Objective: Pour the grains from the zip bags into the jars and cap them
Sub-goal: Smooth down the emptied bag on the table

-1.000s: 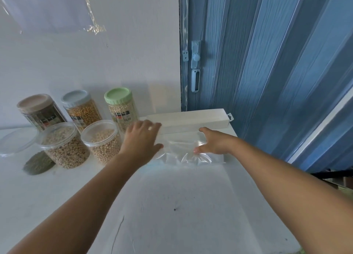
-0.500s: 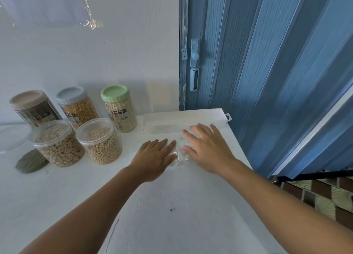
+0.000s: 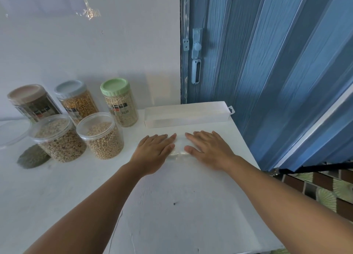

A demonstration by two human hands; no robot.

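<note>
Since a second ago both hands have pulled nearer from the white box (image 3: pixel 186 114) and come together, and the clear zip bag (image 3: pixel 178 152), then spread wide and crinkled, now lies folded small under the palms. Going left to right: a flat clear lid (image 3: pixel 11 132) and a dark green pile (image 3: pixel 32 158) at the far left; three capped jars at the back, brown-lidded (image 3: pixel 31 102), blue-lidded (image 3: pixel 76 99) and green-lidded (image 3: pixel 119 101); two uncapped jars of grain in front of them, the left one (image 3: pixel 58 139) and the right one (image 3: pixel 102 136). Then the left hand (image 3: pixel 154 151) and right hand (image 3: pixel 209 149), each with its grip flat, fingers straight and pressing the bag onto the tabletop (image 3: pixel 172 206), clamped on nothing. The bag looks empty, so I judge that pour finished; the two front jars still need caps, and whether the dark pile is a full bag I cannot tell
</note>
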